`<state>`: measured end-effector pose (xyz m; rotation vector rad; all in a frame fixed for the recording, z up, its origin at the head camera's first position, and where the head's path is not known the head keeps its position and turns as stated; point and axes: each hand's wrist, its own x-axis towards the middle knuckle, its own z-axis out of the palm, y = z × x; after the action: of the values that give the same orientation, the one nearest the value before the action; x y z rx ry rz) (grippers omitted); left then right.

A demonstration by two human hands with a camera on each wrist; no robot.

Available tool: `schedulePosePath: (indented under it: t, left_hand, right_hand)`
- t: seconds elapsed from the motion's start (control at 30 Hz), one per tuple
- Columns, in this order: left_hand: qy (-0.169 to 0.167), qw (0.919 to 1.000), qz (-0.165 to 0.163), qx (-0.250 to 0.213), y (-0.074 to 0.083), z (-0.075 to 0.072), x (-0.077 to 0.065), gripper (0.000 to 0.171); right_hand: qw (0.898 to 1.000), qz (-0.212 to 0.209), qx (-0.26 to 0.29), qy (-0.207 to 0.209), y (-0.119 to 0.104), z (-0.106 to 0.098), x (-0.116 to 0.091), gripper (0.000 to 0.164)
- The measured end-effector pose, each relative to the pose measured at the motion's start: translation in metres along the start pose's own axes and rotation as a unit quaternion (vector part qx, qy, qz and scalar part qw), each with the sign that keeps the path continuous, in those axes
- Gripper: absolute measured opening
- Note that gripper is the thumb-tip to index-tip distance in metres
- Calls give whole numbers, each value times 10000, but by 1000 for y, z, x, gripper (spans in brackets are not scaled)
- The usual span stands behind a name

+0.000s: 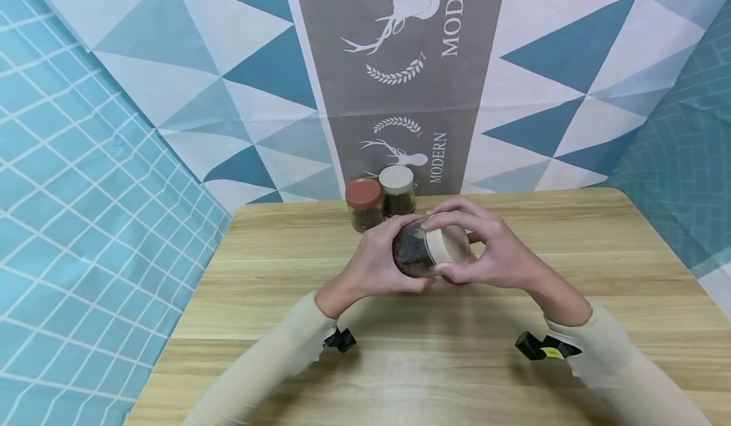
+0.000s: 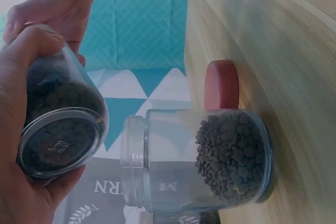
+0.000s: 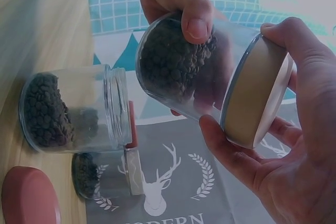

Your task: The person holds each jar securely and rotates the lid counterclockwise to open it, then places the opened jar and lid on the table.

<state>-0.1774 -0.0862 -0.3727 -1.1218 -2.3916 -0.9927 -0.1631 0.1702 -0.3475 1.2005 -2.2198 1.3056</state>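
Note:
My left hand (image 1: pixel 374 264) grips the body of a tilted glass jar (image 1: pixel 410 249) partly filled with dark pellets. At its other end my right hand (image 1: pixel 493 245) holds the cream lid (image 3: pixel 254 90), fingers and thumb around the rim. The lid sits over the jar's mouth. Below the hands, a lidless glass jar (image 2: pixel 173 161) with similar dark pellets stands upright on the table. Beside it lies a red lid (image 2: pixel 221 85), of which only a sliver shows in the head view. The held jar and hands hide the lidless jar in the head view.
Toward the table's back edge stand a red-lidded jar (image 1: pixel 364 205) and a white-lidded jar (image 1: pixel 397 190), side by side. The wooden table (image 1: pixel 274 273) ends at a patterned cloth backdrop (image 1: pixel 411 96). A small black camera sits at each wrist.

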Motion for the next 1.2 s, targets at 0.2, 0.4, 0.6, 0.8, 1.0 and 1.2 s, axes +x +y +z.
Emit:
schedulePosePath:
  t: [0.2,0.4,0.6,0.8,1.0,1.2]
  left_hand:
    - [151,9998,89,-27,-4,0,-2,96]
    - [306,9994,158,21,-6,-1,-4,95]
    - [363,9993,69,-37,-7,-2,-6,96]
    - [359,9994,30,-3,-9,-2,-6,96]
    - [331,9994,-9,18,-9,-1,-7,95]
    - [339,9994,10,49,-8,-2,-7,95]
  right_hand:
    - [9997,177,-30,-133,-3,0,0,62]
    - [9951,780,88,-607,-11,-8,2,74]
    - [9844,1615,172,-673,-21,-19,5,82]
    - [9832,1721,135,-600,-26,-21,7,80]
    - [9875,1473,-36,-554,-25,-14,8,68]
    - [9906,1264,-172,-502,-24,-12,8,65]
